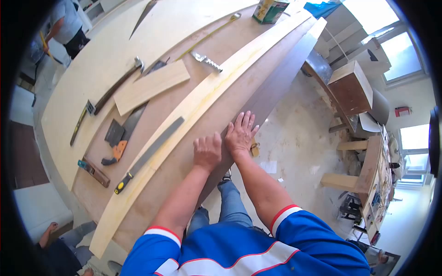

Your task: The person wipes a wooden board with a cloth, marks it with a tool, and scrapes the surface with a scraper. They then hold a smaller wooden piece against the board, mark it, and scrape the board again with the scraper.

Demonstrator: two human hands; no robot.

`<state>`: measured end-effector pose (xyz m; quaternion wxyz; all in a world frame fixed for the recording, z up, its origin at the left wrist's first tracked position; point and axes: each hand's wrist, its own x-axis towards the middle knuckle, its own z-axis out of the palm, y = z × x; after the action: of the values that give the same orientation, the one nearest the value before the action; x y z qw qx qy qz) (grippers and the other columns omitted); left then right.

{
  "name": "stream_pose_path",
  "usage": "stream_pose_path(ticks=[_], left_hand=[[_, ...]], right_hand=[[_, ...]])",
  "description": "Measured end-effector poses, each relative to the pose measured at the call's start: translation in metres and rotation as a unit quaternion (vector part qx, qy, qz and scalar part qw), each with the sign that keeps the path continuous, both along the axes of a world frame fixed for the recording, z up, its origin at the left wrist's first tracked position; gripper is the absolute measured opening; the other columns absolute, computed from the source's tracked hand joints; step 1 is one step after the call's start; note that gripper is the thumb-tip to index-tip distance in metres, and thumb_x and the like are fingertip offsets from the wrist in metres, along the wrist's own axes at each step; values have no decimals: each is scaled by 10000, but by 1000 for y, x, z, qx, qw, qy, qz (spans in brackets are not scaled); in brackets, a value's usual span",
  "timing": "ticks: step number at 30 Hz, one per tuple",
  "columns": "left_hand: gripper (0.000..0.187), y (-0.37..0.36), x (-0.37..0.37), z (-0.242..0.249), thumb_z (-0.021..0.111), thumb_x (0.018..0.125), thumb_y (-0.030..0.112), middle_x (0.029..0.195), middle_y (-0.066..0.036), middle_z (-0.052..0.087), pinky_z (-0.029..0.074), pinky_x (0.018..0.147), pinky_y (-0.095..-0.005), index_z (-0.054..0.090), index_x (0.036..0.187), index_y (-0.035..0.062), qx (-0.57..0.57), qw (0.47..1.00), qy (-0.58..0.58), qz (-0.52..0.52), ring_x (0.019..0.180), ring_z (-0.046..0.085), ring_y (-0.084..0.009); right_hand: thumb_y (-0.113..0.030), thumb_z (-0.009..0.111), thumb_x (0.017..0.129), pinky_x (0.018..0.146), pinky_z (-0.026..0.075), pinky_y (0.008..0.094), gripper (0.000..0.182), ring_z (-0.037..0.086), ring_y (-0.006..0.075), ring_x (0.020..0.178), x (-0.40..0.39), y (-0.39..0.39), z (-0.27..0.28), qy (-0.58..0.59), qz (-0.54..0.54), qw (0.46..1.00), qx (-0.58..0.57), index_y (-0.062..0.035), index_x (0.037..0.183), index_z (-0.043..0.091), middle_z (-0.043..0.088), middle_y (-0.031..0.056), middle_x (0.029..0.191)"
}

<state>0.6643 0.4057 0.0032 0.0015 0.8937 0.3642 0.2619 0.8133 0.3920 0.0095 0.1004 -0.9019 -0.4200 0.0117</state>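
My right hand (241,133) lies flat with fingers spread on a long dark brown strip (281,76) along the near edge of the workbench. Just left of it, my left hand (207,151) is closed beside the strip, its fingers curled under. Whatever it may hold is hidden. A long pale wooden strip (230,71) runs lengthwise on the bench beyond my hands. Across that strip rests a flat file (159,142) with a black and yellow handle.
Beyond lie a handsaw (120,149) with an orange handle, a hand plane (94,173), a hammer (119,85) and a short board (152,87). A green box (270,11) stands at the far end. Other people are at the left; wooden furniture (352,87) stands right.
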Motion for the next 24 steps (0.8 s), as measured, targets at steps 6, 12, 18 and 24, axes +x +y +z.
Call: stream_pose_path(ticks=[6, 12, 18, 24], left_hand=[[402, -81, -164, 13, 610, 902, 104, 890, -107, 564, 433, 748, -517, 505, 1288, 61, -21, 998, 46, 30, 793, 566, -326], [367, -89, -187, 15, 623, 911, 118, 932, -128, 608, 439, 764, -519, 537, 1263, 59, -34, 995, 91, 33, 795, 585, -323], [357, -4, -11, -23, 580, 883, 142, 934, -98, 610, 467, 719, -466, 565, 1236, 89, -23, 996, -80, -37, 824, 606, -283], [375, -62, -135, 8, 588, 882, 171, 910, -103, 576, 418, 747, -490, 532, 1238, 65, -49, 998, 15, 31, 813, 566, -295]], right_hand=[[-403, 507, 1009, 1228, 114, 643, 698, 152, 390, 1568, -3, -1, -3, 17, -8, 1000, -1, -17, 1567, 348, 226, 201, 1678], [-415, 532, 998, 1226, 125, 643, 702, 166, 388, 1565, -3, 1, 4, -14, -6, 1000, -6, -18, 1554, 370, 249, 204, 1669], [-433, 476, 1026, 1206, 183, 660, 647, 201, 374, 1561, 4, 1, -13, -82, 8, 996, -30, -56, 1547, 406, 282, 187, 1664], [-473, 413, 1047, 1197, 197, 664, 671, 225, 376, 1549, 6, 2, -20, -95, 16, 995, -26, -41, 1559, 374, 296, 192, 1654]])
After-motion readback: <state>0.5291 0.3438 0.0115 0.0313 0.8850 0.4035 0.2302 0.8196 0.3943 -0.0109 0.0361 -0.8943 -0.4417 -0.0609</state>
